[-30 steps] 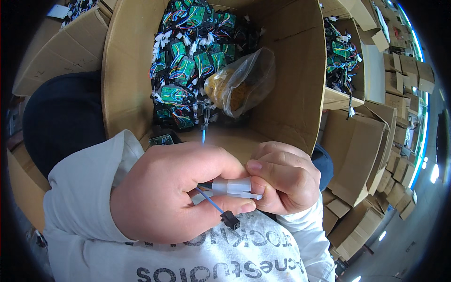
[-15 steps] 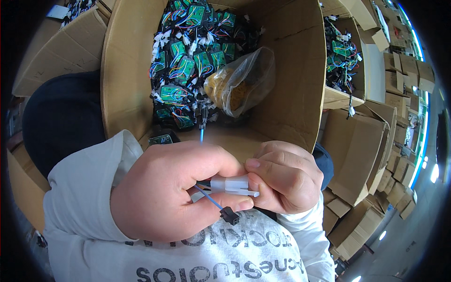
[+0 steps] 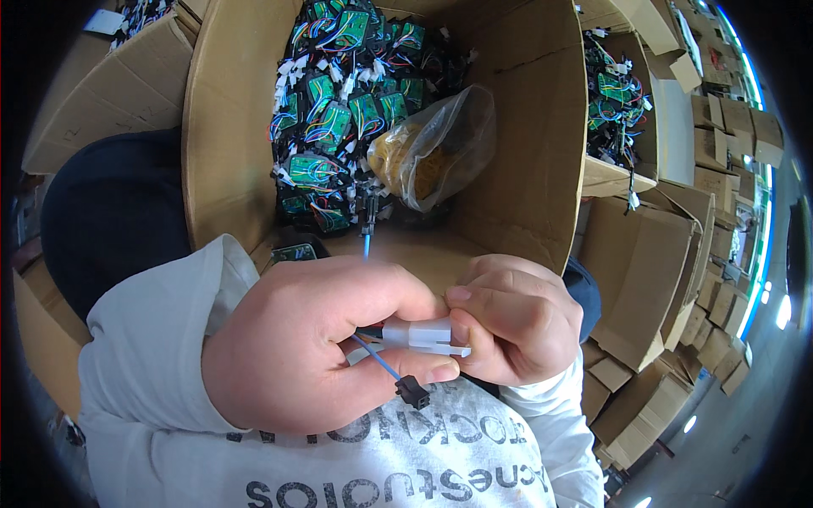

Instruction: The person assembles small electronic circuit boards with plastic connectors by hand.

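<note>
My left hand [image 3: 292, 343] is closed around a white plastic wire connector [image 3: 419, 333], held sideways between thumb and forefinger. Dark and red wires enter its left end, mostly hidden by the palm. A blue wire [image 3: 377, 356] also runs out of this hand, ending in a small black plug [image 3: 413, 392] below the thumb. Beyond the knuckles, another black plug [image 3: 367, 216] on a blue wire sticks out toward the box. My right hand [image 3: 518, 317] is curled shut, its fingertips pressed against the connector's right end; whatever lies deeper in that pinch is hidden.
Ahead stands an open cardboard box [image 3: 525, 135] holding several green circuit boards [image 3: 330, 125] with wires and a clear bag [image 3: 436, 152] of yellowish bands. A smaller box of boards [image 3: 622, 173] adjoins it at right. More cartons [image 3: 639, 262] stand farther right; a box flap [image 3: 110, 102] rises left.
Both hands stay in nearly the same place. The connector and black plug have shifted very slightly, the connector a touch to the right.
</note>
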The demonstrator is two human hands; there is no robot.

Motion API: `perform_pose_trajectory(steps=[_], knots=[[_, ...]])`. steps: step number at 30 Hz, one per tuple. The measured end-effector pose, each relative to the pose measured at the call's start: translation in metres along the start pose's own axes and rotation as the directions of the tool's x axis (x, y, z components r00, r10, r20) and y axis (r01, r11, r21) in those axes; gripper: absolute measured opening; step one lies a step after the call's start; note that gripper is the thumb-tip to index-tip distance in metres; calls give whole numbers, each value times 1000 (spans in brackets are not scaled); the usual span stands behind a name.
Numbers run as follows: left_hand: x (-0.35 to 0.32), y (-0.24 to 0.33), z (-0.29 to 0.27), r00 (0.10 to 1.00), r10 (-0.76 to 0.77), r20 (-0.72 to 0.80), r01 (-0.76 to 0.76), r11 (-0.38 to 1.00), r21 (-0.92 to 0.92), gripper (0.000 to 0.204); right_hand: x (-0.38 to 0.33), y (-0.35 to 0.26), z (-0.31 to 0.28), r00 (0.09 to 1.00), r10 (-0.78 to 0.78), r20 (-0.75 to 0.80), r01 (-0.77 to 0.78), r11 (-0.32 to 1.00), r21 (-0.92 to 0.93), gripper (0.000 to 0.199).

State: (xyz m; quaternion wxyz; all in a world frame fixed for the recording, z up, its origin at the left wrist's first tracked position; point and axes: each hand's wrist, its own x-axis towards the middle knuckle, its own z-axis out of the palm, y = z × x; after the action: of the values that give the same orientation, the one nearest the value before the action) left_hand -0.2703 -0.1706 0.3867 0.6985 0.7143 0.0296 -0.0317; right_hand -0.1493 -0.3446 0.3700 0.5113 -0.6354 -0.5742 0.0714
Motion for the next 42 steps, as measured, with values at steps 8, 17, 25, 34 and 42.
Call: perform_pose_trajectory(steps=[8,17,25,34,42], knots=[[-1,-1,-1,1000,19,-19,-20,999,-30,27,-3,-2,5,991,130,-20,-123,969,213,11],[-4,-2,-1,997,64,-37,-64,998,12,29,-10,-10,12,963,267,-36,-231,887,399,8],[-6,-3,-2,996,87,-35,-86,996,23,30,-12,-9,17,971,233,-53,-192,891,413,8],[-7,-2,-1,996,79,-39,-79,997,16,30,-14,-10,23,973,200,-113,-143,911,387,11],[-10,-1,-1,997,77,-27,-76,997,24,29,-18,-11,31,974,146,-172,-84,942,326,14]])
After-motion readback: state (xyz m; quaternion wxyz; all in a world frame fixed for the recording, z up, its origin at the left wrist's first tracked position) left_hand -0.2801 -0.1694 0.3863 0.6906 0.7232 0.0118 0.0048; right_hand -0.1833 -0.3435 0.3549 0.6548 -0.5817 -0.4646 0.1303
